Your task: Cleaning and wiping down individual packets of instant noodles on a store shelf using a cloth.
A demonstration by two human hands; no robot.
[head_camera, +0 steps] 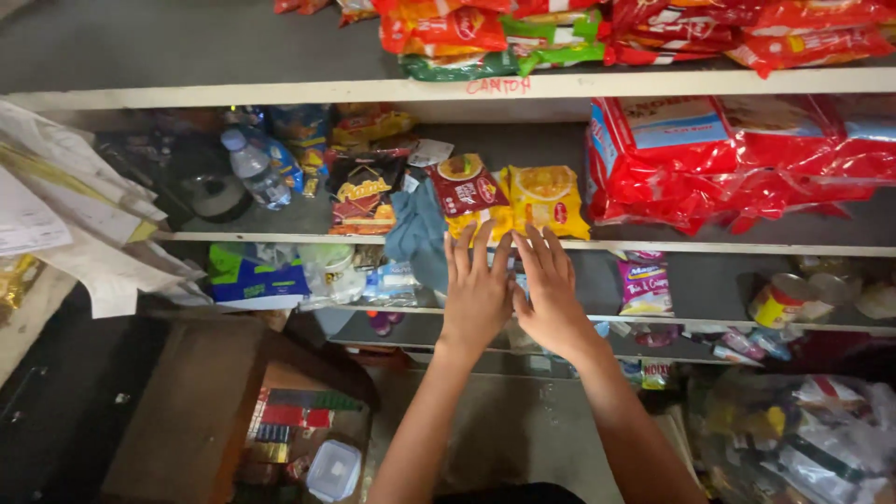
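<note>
Both hands reach forward side by side to the front edge of the middle shelf point(709, 246). The left hand point(476, 291) and the right hand point(551, 294) lie flat, palms down, fingers extended and slightly spread. Neither hand is closed on anything. The fingertips rest on or just over the lower edge of the yellow packets point(544, 198), which stand at the shelf front. Whether the fingertips press the packets or only hover cannot be determined.

The flat, paired hand position appears suited to pushing or squaring the packets against the shelf rather than lifting them.

Package layout:
- A dark red packet point(465, 183) with a round picture leans just left of the yellow packets and overlaps them.
- A blue-grey cloth point(417, 233) hangs at the shelf edge beside the left hand.
- A dark snack bag point(362, 194) with yellow lettering stands further left.
- A clear plastic bottle point(254, 168) lies tilted near the left end.
- Large red bags point(747, 168) with pale label panels fill the right half of the same shelf.
- Red, orange and green packets point(485, 37) lie stacked on the top shelf.
- A pink sachet point(644, 285) hangs on the lower shelf, right of the right hand.
- Loose papers point(75, 224) pile at the far left.
</note>
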